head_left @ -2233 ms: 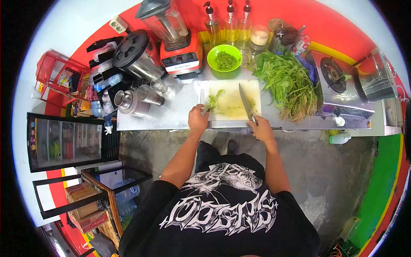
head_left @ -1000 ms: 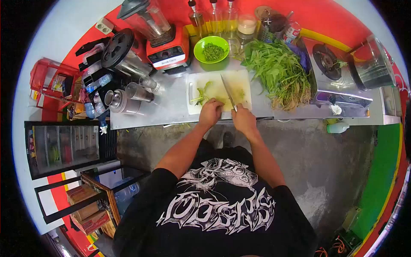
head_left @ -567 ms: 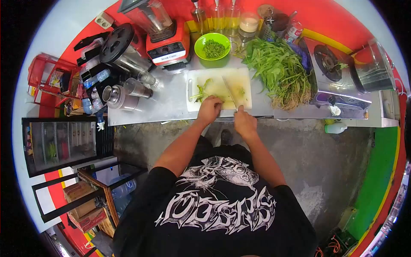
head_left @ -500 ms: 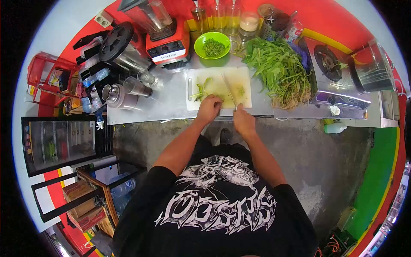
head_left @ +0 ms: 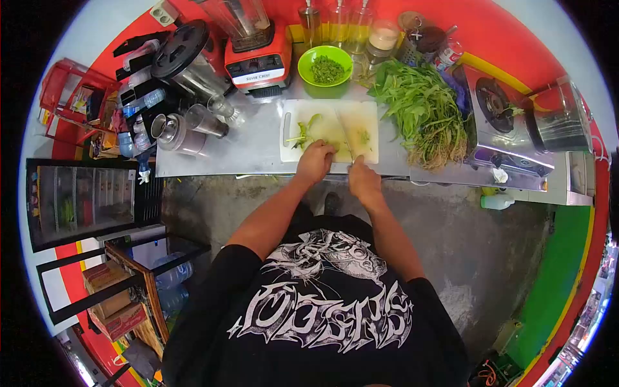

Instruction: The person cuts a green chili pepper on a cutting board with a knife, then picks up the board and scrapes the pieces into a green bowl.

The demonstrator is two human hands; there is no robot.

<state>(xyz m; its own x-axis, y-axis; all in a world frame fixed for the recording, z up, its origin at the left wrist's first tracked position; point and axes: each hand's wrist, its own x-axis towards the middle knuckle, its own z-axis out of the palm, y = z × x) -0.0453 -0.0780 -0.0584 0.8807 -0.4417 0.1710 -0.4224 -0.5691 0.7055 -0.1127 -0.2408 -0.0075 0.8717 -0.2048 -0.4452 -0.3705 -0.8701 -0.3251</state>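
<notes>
A white cutting board (head_left: 367,118) lies on the metal counter. My right hand (head_left: 365,180) is closed on the handle of a knife (head_left: 343,127), whose blade points away over the board. Fingers bent together, my left hand (head_left: 314,161) presses on green stems at the board's near edge, just left of the knife. Leafy green pieces (head_left: 302,135) lie beyond my left hand. Small cut bits (head_left: 365,137) sit right of the blade. Behind the board stands a green bowl (head_left: 345,59) holding chopped greens (head_left: 326,69). A big bunch of leafy greens with roots (head_left: 422,106) lies to the right.
A red blender (head_left: 259,63) and a lidded pitcher (head_left: 184,58) stand at the back left, with metal and glass cups (head_left: 205,122) before them. Bottles (head_left: 310,26) line the wall. On the right is a gas stove (head_left: 493,103) with a pot (head_left: 558,116).
The head view has shifted slightly. Both hands stay near the board's front edge, and the knife is a little more tilted, with its handle slightly further left.
</notes>
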